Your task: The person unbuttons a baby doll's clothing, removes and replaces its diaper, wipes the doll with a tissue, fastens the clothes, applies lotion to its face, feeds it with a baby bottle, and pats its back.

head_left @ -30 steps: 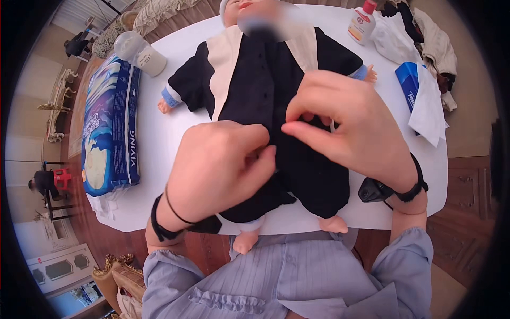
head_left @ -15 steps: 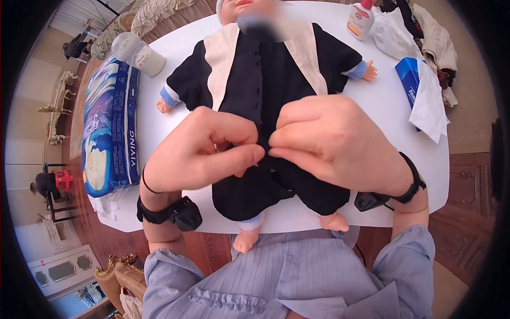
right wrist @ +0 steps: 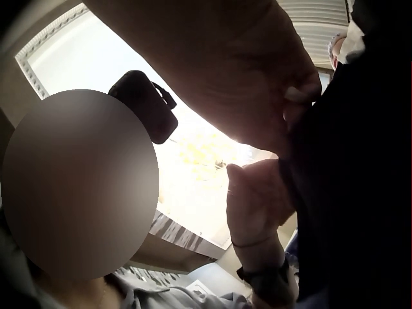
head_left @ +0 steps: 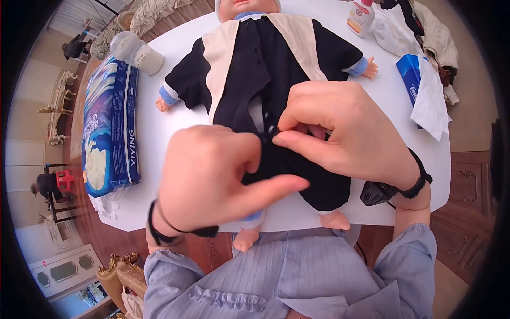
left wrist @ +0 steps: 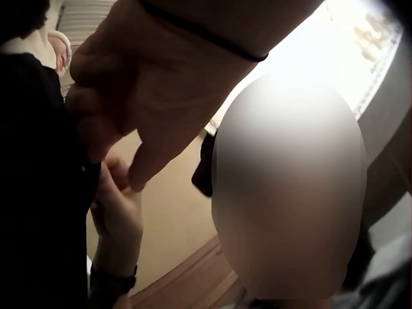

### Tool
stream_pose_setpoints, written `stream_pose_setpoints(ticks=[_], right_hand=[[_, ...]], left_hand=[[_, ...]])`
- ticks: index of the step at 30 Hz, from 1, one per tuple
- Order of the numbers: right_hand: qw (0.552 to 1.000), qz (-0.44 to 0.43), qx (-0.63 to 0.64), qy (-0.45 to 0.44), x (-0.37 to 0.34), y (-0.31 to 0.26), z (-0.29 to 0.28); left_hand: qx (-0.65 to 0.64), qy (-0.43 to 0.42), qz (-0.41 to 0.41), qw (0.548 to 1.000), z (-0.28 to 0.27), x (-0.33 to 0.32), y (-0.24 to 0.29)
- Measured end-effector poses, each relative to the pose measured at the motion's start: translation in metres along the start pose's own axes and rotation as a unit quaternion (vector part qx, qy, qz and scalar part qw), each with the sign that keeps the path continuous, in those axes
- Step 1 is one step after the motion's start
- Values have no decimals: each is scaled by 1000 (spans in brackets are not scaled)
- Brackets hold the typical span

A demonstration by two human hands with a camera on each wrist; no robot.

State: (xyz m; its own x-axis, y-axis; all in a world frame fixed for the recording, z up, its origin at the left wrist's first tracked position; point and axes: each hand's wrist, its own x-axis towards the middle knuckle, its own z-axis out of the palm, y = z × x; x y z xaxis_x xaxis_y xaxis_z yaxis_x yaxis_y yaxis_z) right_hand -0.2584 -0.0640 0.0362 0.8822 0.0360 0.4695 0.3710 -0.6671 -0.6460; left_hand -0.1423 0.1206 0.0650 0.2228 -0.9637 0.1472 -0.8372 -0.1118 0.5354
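Note:
A baby doll [head_left: 247, 6] lies on its back on the white table, in a black romper [head_left: 329, 50] with cream panels. The romper's front is parted at the waist, with pale fabric inside. My right hand [head_left: 340, 130] pinches its edge beside a dark button [head_left: 273, 129], thumb against forefinger. On the opposite edge is my left hand [head_left: 212, 178], its fingers curled at the cloth and its thumb stretched away. The left wrist view shows the left hand [left wrist: 148, 90] against the dark fabric, and the right wrist view the right hand [right wrist: 257, 84]; left fingertips are hidden.
On the left of the table [head_left: 154, 143] lie a blue diaper pack [head_left: 109, 127] and a milk bottle [head_left: 138, 53]. At the right are a lotion bottle [head_left: 361, 18], a blue tissue pack [head_left: 410, 80] and a heap of clothes [head_left: 435, 40].
The left thumb has opened away from its fingers, and that hand has turned and moved lower. The romper's front has parted, showing buttons. The right hand has shifted slightly upward, still pinching.

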Motion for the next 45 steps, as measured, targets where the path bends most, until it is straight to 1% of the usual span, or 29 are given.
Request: stream_pose_setpoints(ticks=[2,3,5,6,7,9,10,11,12,14,17,19,21,22,23,24,25,26,28,32,35,37,38,39,40,41,43,44,45], right_hand=[[1000,14,-5,-10,-1,-2,-1],[1000,13,-4,-11,-1,-3,-2],[1000,16,-25,0,-1,-4,-3],[1000,16,-25,1,-1,-5,-3],[999,26,-36,-4,-2,-6,-4],[998,36,-46,-8,-2,-9,-2],[998,23,-53,36,0,-12,1],[995,10,-59,79,1,-14,3],[995,11,-59,79,0,-16,2],[990,-64,-122,37,-1,-20,-2],[983,-86,-165,7,-5,-20,2],[980,-82,-179,-11,-8,-18,2],[982,-97,-153,-56,-9,-14,3],[982,-97,-153,-56,-9,-15,3],[981,-102,-144,-76,-9,-17,2],[981,-106,-134,-95,-9,-18,2],[981,-106,-133,-96,-9,-20,1],[981,-103,-134,-90,-9,-21,0],[982,-101,-136,-85,-10,-22,-1],[987,-80,-122,-74,-11,-20,0],[990,-86,-95,-67,-7,-16,1],[991,-90,-73,-71,-5,-15,2],[996,-56,-26,-57,-5,-15,3],[999,-21,21,-41,-5,-15,3],[999,-19,21,-42,-5,-16,2],[998,-38,9,-53,-4,-17,0],[996,-56,-2,-63,-4,-16,0],[998,-35,34,-45,-5,-14,1],[997,-15,69,-28,-5,-13,2]], left_hand=[[139,82,41,986,20,1,8],[139,83,39,986,23,1,8],[191,121,38,973,25,1,7],[180,81,30,980,21,-3,5],[180,80,31,980,17,-3,5],[108,44,39,992,10,-2,6],[109,45,39,992,7,-2,4],[68,22,36,997,3,-1,1],[27,-1,33,999,1,-1,-2],[-8,0,27,1000,0,0,-6],[-61,0,18,998,-4,3,-8],[-90,-62,45,993,-10,4,-8],[-100,-71,61,991,-10,4,-12],[-111,-80,77,988,-9,3,-14],[-111,-80,77,988,-8,3,-15],[-148,-88,69,983,-8,3,-16],[-185,-97,62,976,-8,2,-18],[-185,-97,61,976,-10,4,-19],[-160,-137,25,977,-15,8,-20],[-170,-126,32,977,-10,7,-20],[-147,-118,40,981,-9,5,-22],[-222,-131,56,965,-10,5,-25],[-224,-130,55,964,-9,5,-25],[-244,-126,80,958,-8,6,-24],[-264,-122,106,951,-7,7,-23],[-265,-122,106,951,-9,8,-24],[-313,-174,57,932,-13,11,-28],[-312,-175,56,932,-13,11,-27],[-298,-178,-1,938,-13,11,-26]])
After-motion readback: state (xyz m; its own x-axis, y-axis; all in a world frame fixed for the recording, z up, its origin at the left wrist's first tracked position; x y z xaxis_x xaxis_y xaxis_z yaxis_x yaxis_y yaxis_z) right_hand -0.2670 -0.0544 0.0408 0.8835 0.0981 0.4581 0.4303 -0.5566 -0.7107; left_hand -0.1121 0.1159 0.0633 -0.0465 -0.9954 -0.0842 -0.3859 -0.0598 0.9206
